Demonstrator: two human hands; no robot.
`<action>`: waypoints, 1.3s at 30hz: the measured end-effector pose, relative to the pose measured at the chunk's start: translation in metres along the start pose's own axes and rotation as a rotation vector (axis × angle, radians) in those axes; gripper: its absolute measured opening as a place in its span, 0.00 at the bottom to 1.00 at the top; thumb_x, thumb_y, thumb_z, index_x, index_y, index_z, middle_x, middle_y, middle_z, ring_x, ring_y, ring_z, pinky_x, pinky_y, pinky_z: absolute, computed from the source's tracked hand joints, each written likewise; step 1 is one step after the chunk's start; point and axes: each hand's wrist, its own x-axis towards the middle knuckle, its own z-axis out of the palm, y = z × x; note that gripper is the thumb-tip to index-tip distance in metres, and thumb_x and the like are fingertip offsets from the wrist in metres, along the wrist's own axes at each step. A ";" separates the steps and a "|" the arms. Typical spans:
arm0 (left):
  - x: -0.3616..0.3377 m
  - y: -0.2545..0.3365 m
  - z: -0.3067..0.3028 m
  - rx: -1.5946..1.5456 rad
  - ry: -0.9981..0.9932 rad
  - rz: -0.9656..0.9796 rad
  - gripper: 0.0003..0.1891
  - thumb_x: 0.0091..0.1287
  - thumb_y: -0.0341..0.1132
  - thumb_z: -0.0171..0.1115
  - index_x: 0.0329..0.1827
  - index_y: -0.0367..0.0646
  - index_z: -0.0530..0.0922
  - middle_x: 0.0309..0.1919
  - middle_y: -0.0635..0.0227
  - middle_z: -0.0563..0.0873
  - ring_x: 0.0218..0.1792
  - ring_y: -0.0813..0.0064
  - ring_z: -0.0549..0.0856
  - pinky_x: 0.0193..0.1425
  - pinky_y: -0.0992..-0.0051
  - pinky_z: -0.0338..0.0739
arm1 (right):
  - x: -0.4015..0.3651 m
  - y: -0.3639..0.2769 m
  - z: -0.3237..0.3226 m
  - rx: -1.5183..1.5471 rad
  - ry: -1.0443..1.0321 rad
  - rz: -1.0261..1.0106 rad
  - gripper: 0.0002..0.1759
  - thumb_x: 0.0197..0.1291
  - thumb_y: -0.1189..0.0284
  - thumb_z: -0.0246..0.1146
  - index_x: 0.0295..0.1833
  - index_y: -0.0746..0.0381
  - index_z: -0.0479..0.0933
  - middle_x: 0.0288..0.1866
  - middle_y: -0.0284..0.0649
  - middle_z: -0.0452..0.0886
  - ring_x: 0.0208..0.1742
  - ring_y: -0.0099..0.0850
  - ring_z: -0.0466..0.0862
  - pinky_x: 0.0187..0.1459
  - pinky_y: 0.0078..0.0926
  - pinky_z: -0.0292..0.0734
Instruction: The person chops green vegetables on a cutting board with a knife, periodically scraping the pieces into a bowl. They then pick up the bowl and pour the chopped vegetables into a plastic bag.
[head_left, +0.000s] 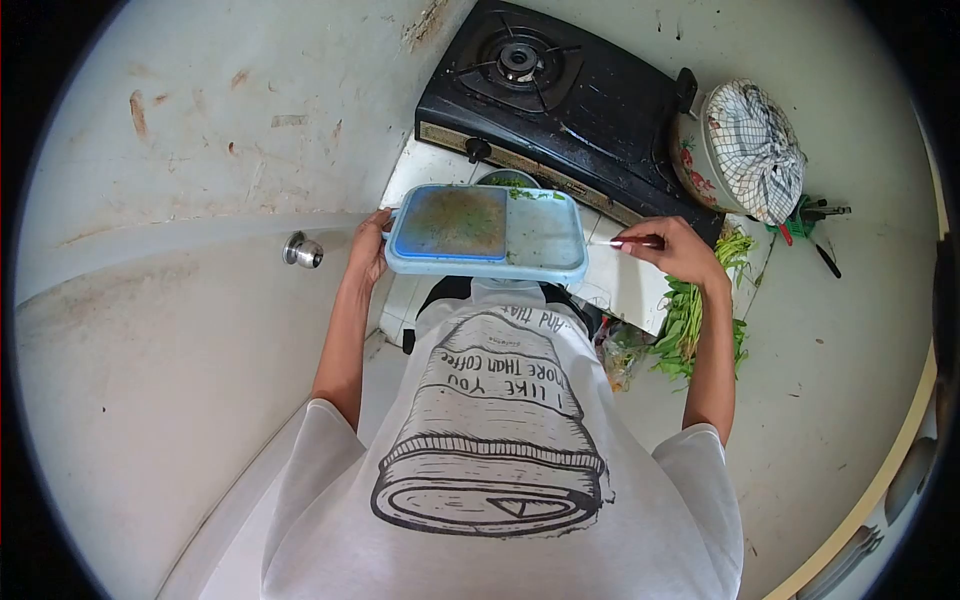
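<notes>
Left hand (371,244) clamped on left end of blue board (546,238). Right hand (684,254) closed around 1 knife (644,242), just right of board. Stove (610,110) beyond board. Shirt (490,410), near side of board, reads upside down: "I LIKE YOU MORE THAN COFFEE", "And THAT".

Smooth plastic tray (545,238), shiny metal doorknob (304,251)

From my remote seat, upside-down "I LIKE YOU MORE THAN COFFEE" and "And THAT" on the white T-shirt (500,425).
</notes>
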 end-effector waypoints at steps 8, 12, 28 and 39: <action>0.006 -0.015 -0.013 0.032 -0.091 0.037 0.14 0.85 0.32 0.48 0.59 0.31 0.79 0.37 0.62 0.88 0.29 0.78 0.87 0.32 0.77 0.86 | 0.037 -0.003 -0.004 -0.111 -0.220 -0.176 0.14 0.67 0.66 0.73 0.53 0.63 0.90 0.47 0.46 0.92 0.46 0.38 0.92 0.50 0.33 0.85; -0.010 -0.015 0.000 0.041 -0.018 0.040 0.13 0.86 0.32 0.49 0.57 0.31 0.79 0.34 0.65 0.87 0.26 0.80 0.85 0.29 0.78 0.84 | 0.042 0.000 -0.005 -0.237 -0.072 -0.110 0.14 0.68 0.66 0.72 0.52 0.63 0.90 0.46 0.46 0.92 0.46 0.39 0.92 0.50 0.35 0.85; -0.024 -0.019 -0.017 0.103 0.063 0.083 0.13 0.85 0.35 0.53 0.52 0.34 0.82 0.33 0.67 0.87 0.28 0.80 0.85 0.31 0.77 0.83 | 0.043 0.013 -0.012 -0.332 0.055 0.002 0.15 0.64 0.59 0.72 0.50 0.55 0.93 0.43 0.47 0.93 0.48 0.45 0.91 0.58 0.45 0.79; -0.016 -0.013 -0.027 0.173 0.033 0.096 0.14 0.84 0.34 0.55 0.49 0.32 0.84 0.31 0.66 0.88 0.25 0.81 0.83 0.29 0.76 0.79 | 0.067 -0.039 -0.027 -0.810 -0.085 0.065 0.15 0.56 0.58 0.76 0.47 0.51 0.94 0.39 0.44 0.93 0.47 0.44 0.91 0.64 0.52 0.72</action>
